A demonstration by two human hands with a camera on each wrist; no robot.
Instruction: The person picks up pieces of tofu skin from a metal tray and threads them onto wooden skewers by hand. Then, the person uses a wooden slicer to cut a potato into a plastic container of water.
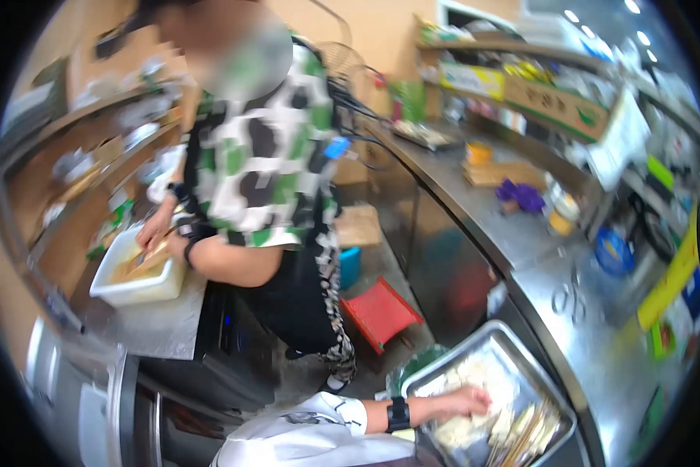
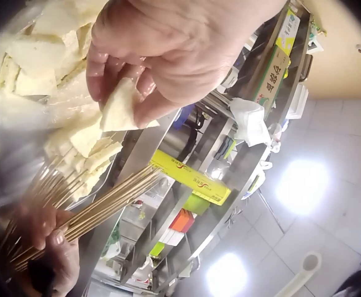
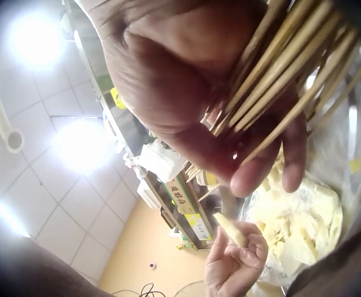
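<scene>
My left hand (image 1: 463,401) pinches a pale, flat slice of food (image 2: 121,106) between thumb and fingers, above a metal tray (image 1: 496,327). More pale slices (image 2: 35,55) are heaped in the tray on a clear plastic sheet. My right hand (image 2: 56,250) grips a bundle of bamboo skewers (image 3: 285,77), which fan out past its fingers; it is outside the head view. Skewered slices (image 1: 509,428) lie at the tray's near end, their sticks pointing toward me. In the right wrist view the held slice (image 3: 230,230) stands up from my left fingertips, apart from the skewers.
Another person (image 1: 264,156) stands at the left, hands over a white basin (image 1: 143,288) on a counter. A red stool (image 1: 381,315) is on the floor beyond the tray. On the steel counter (image 1: 536,288) to the right lie scissors (image 1: 569,300), below loaded shelves.
</scene>
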